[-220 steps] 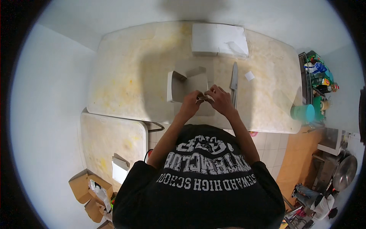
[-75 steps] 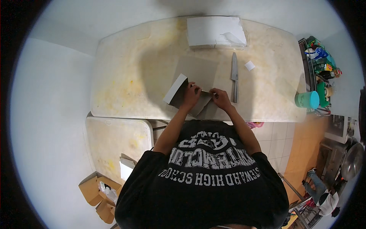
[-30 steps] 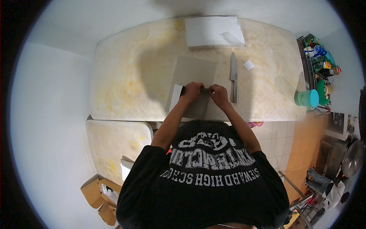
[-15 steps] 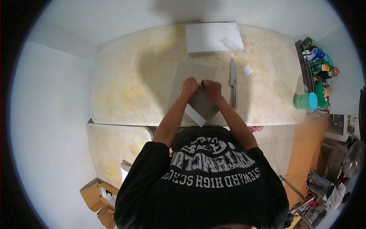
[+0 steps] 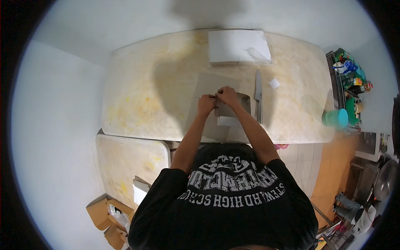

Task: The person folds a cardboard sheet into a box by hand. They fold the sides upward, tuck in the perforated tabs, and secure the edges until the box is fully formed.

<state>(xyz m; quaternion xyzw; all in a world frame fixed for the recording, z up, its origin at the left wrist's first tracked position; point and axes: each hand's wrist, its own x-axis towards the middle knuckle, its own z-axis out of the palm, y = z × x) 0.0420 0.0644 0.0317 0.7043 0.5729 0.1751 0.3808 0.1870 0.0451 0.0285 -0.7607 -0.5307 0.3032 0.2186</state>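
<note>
A small paperboard box (image 5: pixel 227 110), grey-brown inside and white outside, sits partly folded on a flat grey sheet (image 5: pixel 207 83). Its near wall and right wall stand up. My left hand (image 5: pixel 206 103) pinches at the box's far left corner, fingers closed. Right beside it, my right hand (image 5: pixel 226 95) grips the same corner, also closed, its forearm passing over the box. The fingers hide the exact edge they hold. To the right of the sheet lies a kitchen knife (image 5: pixel 258 93), blade pointing away from me.
A stack of white board (image 5: pixel 238 43) with clear plastic on it lies at the table's far side. Near the knife is a white paper square (image 5: pixel 274 83). A turquoise tub (image 5: pixel 335 119) stands at the right edge. An opened brown carton (image 5: pixel 100 211) is at lower left.
The box has turned so its white wall faces me, and its right wall now stands up. Both hands have shifted to its far left corner. The view has moved slightly.
</note>
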